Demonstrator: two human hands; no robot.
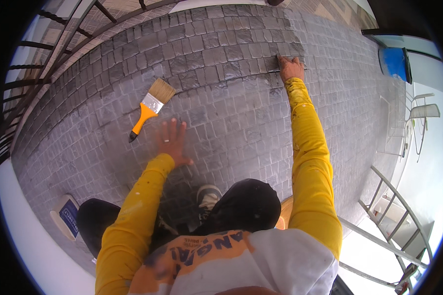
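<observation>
My left hand (pixel 173 141) is palm down with its fingers spread, holding nothing; a ring is on one finger. I cannot tell whether it touches the stone-patterned floor (pixel 221 115). Just beyond it lies a paintbrush (pixel 146 112) with an orange handle, a metal ferrule and pale bristles pointing away from me. My right hand (pixel 291 68) reaches far forward to the floor, at the border between darker, shiny stones and paler, duller ones. Its fingers are bent and drawn together at the surface; anything between them is hidden.
A dark metal railing (pixel 66 49) curves along the left. A blue bucket (pixel 395 64), a wire-like chair (pixel 424 111) and a metal ladder (pixel 396 216) stand on the right. A white container with a blue label (pixel 68 216) is beside my left knee; something round and orange (pixel 284 212) shows under my right arm.
</observation>
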